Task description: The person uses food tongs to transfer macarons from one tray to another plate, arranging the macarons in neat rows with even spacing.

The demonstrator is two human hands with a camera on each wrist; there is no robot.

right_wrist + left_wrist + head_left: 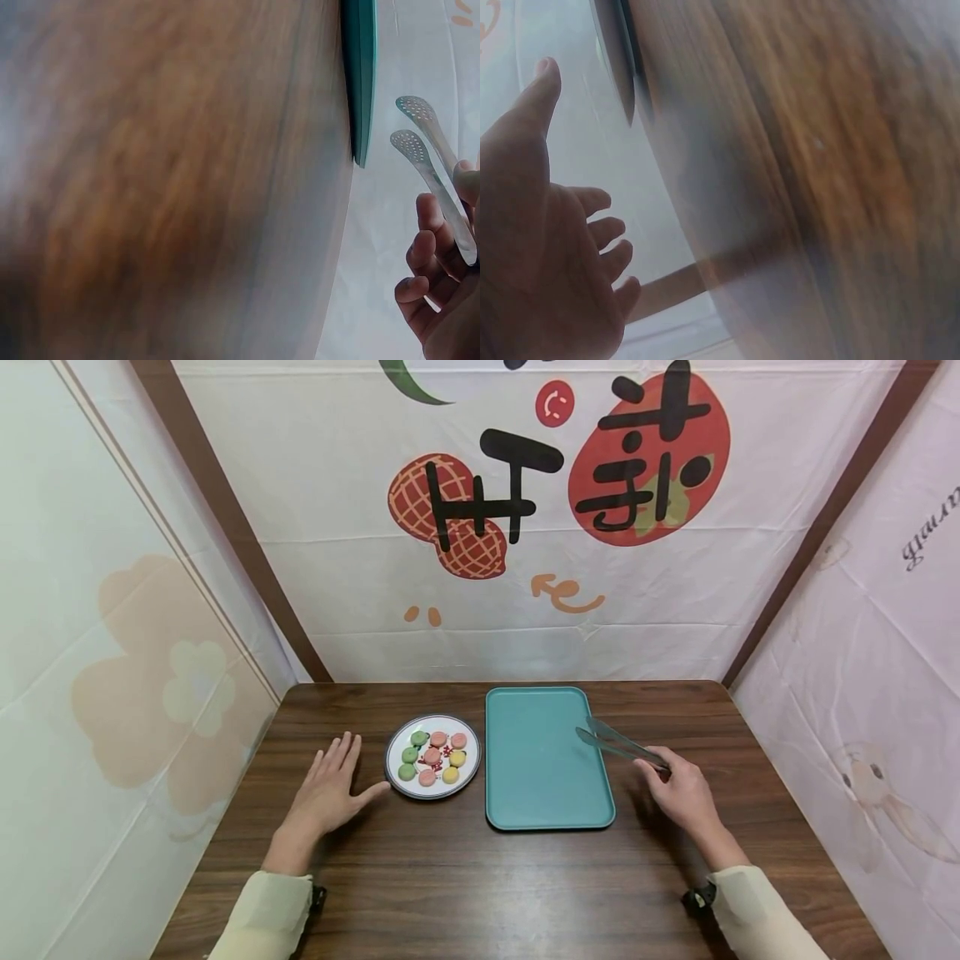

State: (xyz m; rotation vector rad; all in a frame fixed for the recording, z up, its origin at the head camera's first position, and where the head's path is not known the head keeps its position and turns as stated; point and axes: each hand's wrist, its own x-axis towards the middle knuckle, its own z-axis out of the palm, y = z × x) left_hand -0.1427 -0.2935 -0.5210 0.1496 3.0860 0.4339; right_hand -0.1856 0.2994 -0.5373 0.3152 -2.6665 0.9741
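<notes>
My right hand grips a pair of metal tongs, whose tips hang over the right edge of a teal tray. In the right wrist view the tongs show perforated, slightly parted tips with nothing between them. To the left of the tray is a round white plate with a blue rim. Green, pink and yellow macarons sit in rows on it. Beside the plate, my left hand is spread with straight fingers, its thumb near the plate's rim; whether it touches is unclear.
Everything stands on a dark brown wooden table. White printed cloth hangs behind the table's back edge, with more cloth on both sides.
</notes>
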